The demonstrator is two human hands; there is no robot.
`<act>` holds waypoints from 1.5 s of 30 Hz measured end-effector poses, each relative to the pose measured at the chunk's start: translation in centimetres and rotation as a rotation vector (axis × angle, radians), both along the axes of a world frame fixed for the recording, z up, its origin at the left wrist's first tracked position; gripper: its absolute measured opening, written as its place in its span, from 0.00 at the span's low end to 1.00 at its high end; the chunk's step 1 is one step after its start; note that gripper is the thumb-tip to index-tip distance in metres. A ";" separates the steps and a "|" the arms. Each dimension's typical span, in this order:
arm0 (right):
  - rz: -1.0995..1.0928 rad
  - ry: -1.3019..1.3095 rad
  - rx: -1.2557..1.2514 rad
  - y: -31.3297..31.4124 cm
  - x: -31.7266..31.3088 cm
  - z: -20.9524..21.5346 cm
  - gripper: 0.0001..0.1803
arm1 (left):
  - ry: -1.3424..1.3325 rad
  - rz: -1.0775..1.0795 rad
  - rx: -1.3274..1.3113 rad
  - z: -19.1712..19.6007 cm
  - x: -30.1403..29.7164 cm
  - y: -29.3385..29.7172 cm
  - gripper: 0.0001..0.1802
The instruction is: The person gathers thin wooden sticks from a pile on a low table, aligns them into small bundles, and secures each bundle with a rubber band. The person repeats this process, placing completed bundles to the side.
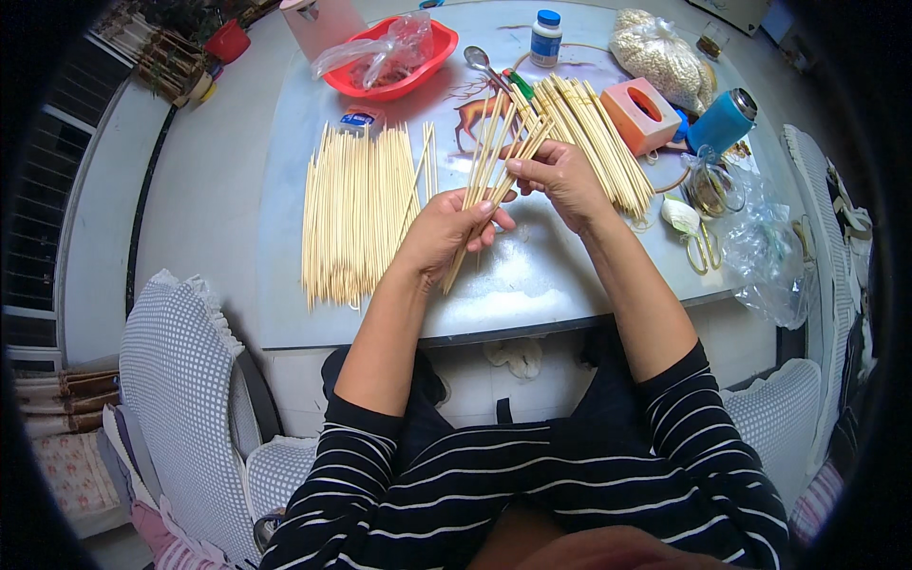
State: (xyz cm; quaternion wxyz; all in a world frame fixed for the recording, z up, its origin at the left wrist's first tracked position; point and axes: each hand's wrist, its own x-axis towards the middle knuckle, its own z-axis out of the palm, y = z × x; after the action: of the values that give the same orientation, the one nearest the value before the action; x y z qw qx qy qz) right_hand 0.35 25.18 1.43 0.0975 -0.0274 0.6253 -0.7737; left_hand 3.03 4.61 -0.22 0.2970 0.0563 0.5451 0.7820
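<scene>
At centre frame, the left hand (446, 233) grips a fanned bundle of skewers (494, 161); the right hand (560, 176) pinches their upper part (best kept loose), so single sticks slide free.

Table, 12 o'clock: white bottle (545, 38), blue cap, white label. 1 o'clock: knotted clear bag of pale kernels (662, 59); pink tissue box (640, 115). 3 o'clock: crumpled clear plastic bag (766, 249). 11 o'clock: small blue-white packet (357, 119).
</scene>
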 end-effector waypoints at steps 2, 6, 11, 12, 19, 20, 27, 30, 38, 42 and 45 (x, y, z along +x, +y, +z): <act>0.016 -0.016 0.010 0.1 0.0 0.0 0.13 | -0.004 -0.028 0.030 0.2 0.1 0.0 0.16; 0.020 -0.020 0.013 0.2 -0.1 -0.3 0.12 | -0.018 -0.059 0.060 0.3 0.0 0.0 0.18; 0.036 -0.043 -0.019 0.1 0.1 0.2 0.13 | -0.038 -0.068 0.059 0.4 0.2 0.1 0.18; 0.033 -0.039 -0.017 0.1 0.0 0.0 0.13 | -0.032 -0.081 0.059 0.3 0.2 0.1 0.20; 0.058 -0.014 0.017 0.2 -0.3 -0.5 0.12 | -0.086 -0.186 0.117 0.3 0.2 -0.1 0.21; 0.067 -0.009 0.021 0.2 -0.2 -0.6 0.12 | -0.104 -0.192 0.130 0.3 0.4 0.0 0.20; 0.073 -0.011 0.004 0.1 0.1 -0.1 0.12 | -0.139 -0.189 0.102 0.6 0.5 0.1 0.16; 0.074 -0.015 0.009 0.1 0.1 -0.2 0.12 | -0.141 -0.184 0.091 0.8 0.6 0.1 0.16; 0.102 -0.026 0.033 0.1 0.1 0.2 0.12 | -0.139 -0.162 0.078 1.1 0.8 0.1 0.15; 0.088 -0.016 0.044 0.2 0.0 0.3 0.13 | -0.135 -0.160 0.057 1.1 0.8 0.1 0.14; -0.012 0.033 -0.044 0.6 -0.5 -0.2 0.17 | -0.141 -0.181 0.056 1.1 0.8 0.1 0.13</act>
State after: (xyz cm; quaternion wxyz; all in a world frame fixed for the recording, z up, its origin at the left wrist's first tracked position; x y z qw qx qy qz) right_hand -0.16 25.76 1.24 0.0816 -0.0386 0.6099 -0.7874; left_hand 3.81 4.71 0.84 0.4023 0.0586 0.4936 0.7689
